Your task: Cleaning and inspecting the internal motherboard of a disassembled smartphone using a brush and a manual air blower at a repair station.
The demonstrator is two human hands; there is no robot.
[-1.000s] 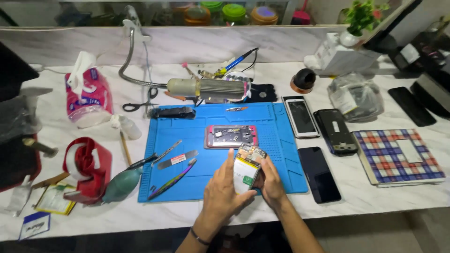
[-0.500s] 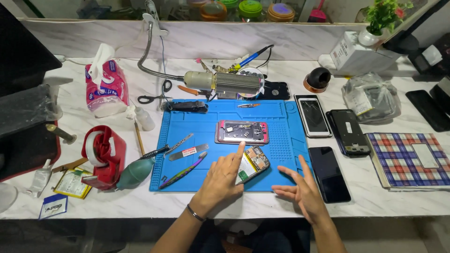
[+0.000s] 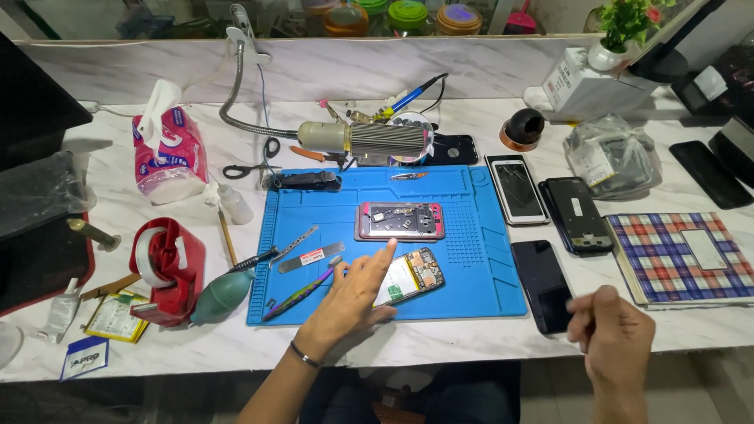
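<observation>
Blue silicone covers the middle of the white marble surface (image 3: 487, 345), a work mat (image 3: 487, 290) with tools and phone parts spread over it. The person's left hand (image 3: 353, 294) lies flat on the mat's near edge, fingers (image 3: 382, 255) spread and stretched out, the index pointing up the mat, gripping nothing. Its fingertips rest against the left end of an opened phone (image 3: 410, 276) that lies tilted on the mat with its yellow battery and circuit board facing up. Just beyond it, further up the mat, sits a second opened phone in a pink frame (image 3: 400, 221). Left of the hand lie iridescent tweezers (image 3: 302, 292) and a flat metal pry tool (image 3: 310, 257). The right hand (image 3: 616, 334) hangs in the air off the mat's right corner, near the surface's front edge, fingers loosely curled and empty, close to a dark phone (image 3: 542, 284) lying screen up. A red tape dispenser (image 3: 169, 271) and a teal air blower (image 3: 221, 296) stand off the mat's left side.
</observation>
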